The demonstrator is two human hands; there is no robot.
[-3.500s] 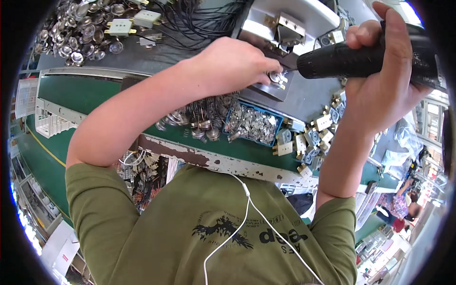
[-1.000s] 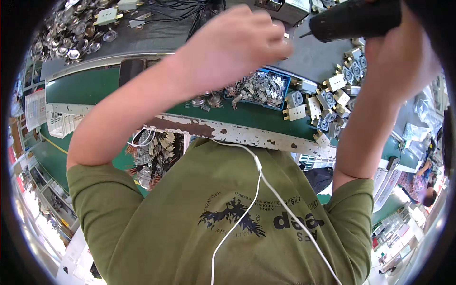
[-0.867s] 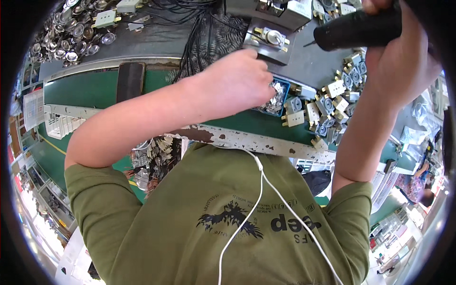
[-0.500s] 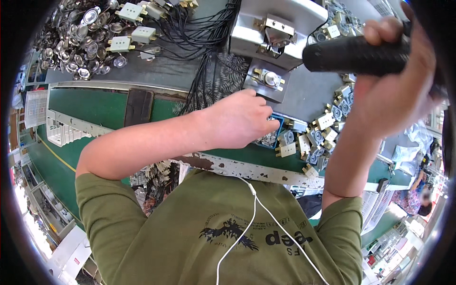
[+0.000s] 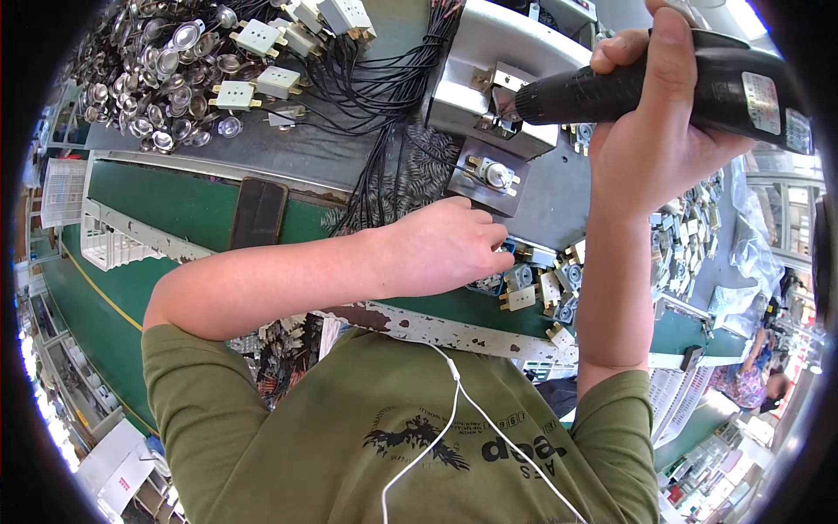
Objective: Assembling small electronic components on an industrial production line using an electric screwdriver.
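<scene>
A black electric screwdriver (image 5: 580, 96) is gripped in my right hand (image 5: 650, 162), raised at the upper right. The screwdriver points left, and its front end overlaps the silver metal stand (image 5: 467, 52) in the picture. My left hand (image 5: 449, 249) is curled over a small blue tray (image 5: 509, 254) of tiny metal pieces. Those fingertips are hidden, so what they hold cannot be made out. Just beyond this hand, a white part with a round metal disc and brass prongs (image 5: 494, 174) sits on a square metal block (image 5: 506, 203). A black wire runs to that part.
Many metal discs (image 5: 179, 96) are heaped at the far left, beside white blocks with brass prongs (image 5: 259, 37) on black cables (image 5: 380, 105). More white parts (image 5: 522, 298) lie right of the tray. A dark phone-like case (image 5: 258, 214) lies near the bench edge.
My right hand has brought the screwdriver leftward, toward the metal stand. My left hand stays curled at the tray, slightly lower in the picture. The whole view has shifted a little.
</scene>
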